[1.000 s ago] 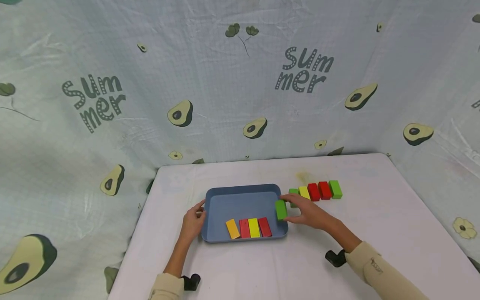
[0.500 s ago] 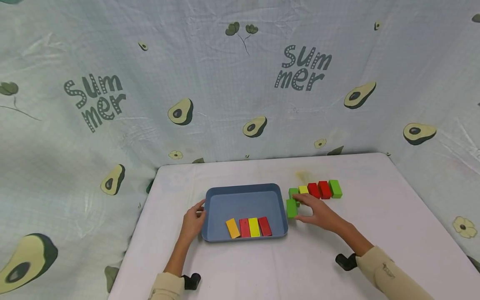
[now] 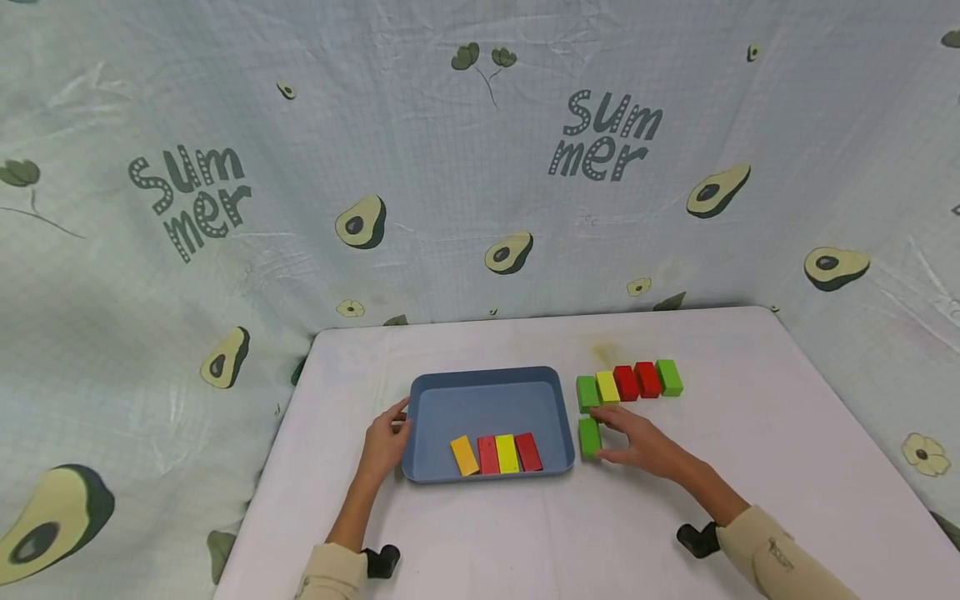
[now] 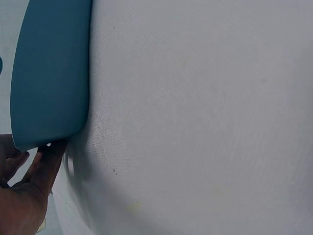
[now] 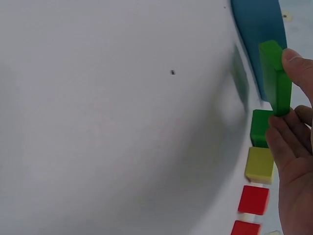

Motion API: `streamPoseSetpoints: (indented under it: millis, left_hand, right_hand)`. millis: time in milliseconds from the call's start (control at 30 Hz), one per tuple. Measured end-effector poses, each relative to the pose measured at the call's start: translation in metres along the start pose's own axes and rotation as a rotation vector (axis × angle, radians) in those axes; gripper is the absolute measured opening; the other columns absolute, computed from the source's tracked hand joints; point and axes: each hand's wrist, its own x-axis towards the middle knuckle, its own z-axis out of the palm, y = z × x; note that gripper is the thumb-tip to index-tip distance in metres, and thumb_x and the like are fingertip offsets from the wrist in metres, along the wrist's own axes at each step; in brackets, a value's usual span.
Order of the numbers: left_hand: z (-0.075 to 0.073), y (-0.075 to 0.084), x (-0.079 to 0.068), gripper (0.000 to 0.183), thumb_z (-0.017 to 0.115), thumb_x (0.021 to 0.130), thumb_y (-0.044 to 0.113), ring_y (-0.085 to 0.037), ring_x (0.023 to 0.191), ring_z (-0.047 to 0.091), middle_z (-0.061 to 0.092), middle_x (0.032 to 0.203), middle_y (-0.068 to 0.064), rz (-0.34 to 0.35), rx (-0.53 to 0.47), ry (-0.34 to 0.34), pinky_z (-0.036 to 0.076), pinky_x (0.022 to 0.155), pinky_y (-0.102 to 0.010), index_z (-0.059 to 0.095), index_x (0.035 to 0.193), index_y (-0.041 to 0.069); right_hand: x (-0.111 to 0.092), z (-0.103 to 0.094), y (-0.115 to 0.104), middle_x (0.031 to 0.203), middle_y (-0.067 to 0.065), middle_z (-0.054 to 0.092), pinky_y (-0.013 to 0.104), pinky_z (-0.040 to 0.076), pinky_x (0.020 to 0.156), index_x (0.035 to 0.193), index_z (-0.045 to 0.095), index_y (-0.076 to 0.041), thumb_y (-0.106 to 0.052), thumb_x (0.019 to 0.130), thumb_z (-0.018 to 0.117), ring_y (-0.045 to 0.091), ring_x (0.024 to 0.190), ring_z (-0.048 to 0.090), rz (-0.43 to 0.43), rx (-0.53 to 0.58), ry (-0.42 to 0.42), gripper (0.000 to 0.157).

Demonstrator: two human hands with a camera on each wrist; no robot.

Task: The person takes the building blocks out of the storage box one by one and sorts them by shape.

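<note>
In the head view my right hand (image 3: 636,440) pinches a green block (image 3: 589,438) between thumb and fingertips, beside the right edge of the blue tray (image 3: 480,408). The right wrist view shows this green block (image 5: 275,78) on its narrow end, its shadow on the cloth. My left hand (image 3: 385,442) rests its fingertips against the tray's left side; in the left wrist view the fingers (image 4: 48,169) touch the outer wall of the tray (image 4: 51,73). Along the tray's front wall lie an orange block (image 3: 464,456), a yellow block (image 3: 507,454) and two red blocks (image 3: 528,452).
Right of the tray runs a row of blocks: a green block (image 3: 587,393), a yellow block (image 3: 607,387), two red blocks (image 3: 648,379) and another green block (image 3: 670,377). A white cloth covers the table (image 3: 495,533). Behind hangs a printed curtain (image 3: 435,167).
My right hand has carried the green block from over the tray's right rim to the right and toward me, now just outside the tray. My left hand has stayed at the tray's side.
</note>
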Motion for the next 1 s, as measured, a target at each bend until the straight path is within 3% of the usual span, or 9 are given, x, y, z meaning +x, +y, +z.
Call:
streamPoseSetpoints:
  millis: [500,1000]
  left_hand:
    - [0.0001,0.0033,0.0006,0.043,0.053,0.092,0.002,-0.032,0.093,0.062,0.060,0.107,-0.021,0.001,-0.005,0.003,0.050,0.072,-0.039,0.051,0.134,0.000]
    - [0.0013,0.0032,0.0032,0.043,0.053,0.092,0.001,-0.032,0.093,0.063,0.060,0.108,-0.022,-0.009,0.003,0.008,0.051,0.072,-0.039,0.051,0.134,0.000]
  right_hand:
    - [-0.0045,0.0010,0.0003,0.127,0.010,0.051,0.041,0.047,0.088,0.138,0.044,-0.001,-0.024,0.079,0.076,0.024,0.113,0.050,0.061,-0.134,-0.070,0.071]
    - [0.0006,-0.0046,-0.0041,0.127,0.011,0.052,0.043,0.045,0.090,0.138,0.041,0.001,-0.016,0.076,0.078,0.026,0.114,0.049,0.075,-0.147,-0.113,0.074]
